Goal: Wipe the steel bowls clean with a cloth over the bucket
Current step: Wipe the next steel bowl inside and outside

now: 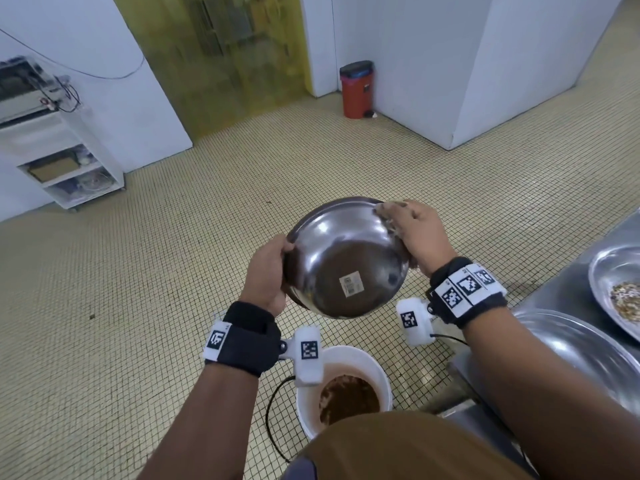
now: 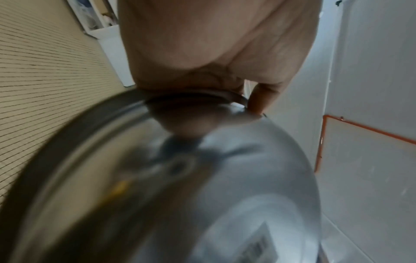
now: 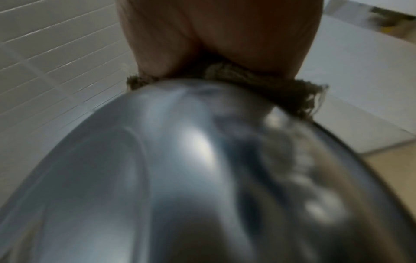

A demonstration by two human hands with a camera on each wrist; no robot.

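I hold a steel bowl (image 1: 341, 258) tilted in the air, its underside with a barcode sticker facing me. My left hand (image 1: 268, 268) grips its left rim; the same bowl (image 2: 157, 186) fills the left wrist view, with my thumb over the rim. My right hand (image 1: 412, 233) grips a beige cloth (image 1: 389, 211) against the bowl's upper right rim. In the right wrist view the cloth (image 3: 258, 81) is pinched between my palm and the bowl (image 3: 180, 178). A white bucket (image 1: 360, 362) with brown waste stands on the floor below, nearer to me than the bowl.
A steel counter (image 1: 568, 282) runs along the right, bearing a steel bowl with food scraps (image 1: 613, 289) and an upturned steel bowl (image 1: 568, 344). A red pedal bin (image 1: 357, 89) stands by the far wall, a white shelf unit (image 1: 69, 161) at left. Tiled floor lies ahead.
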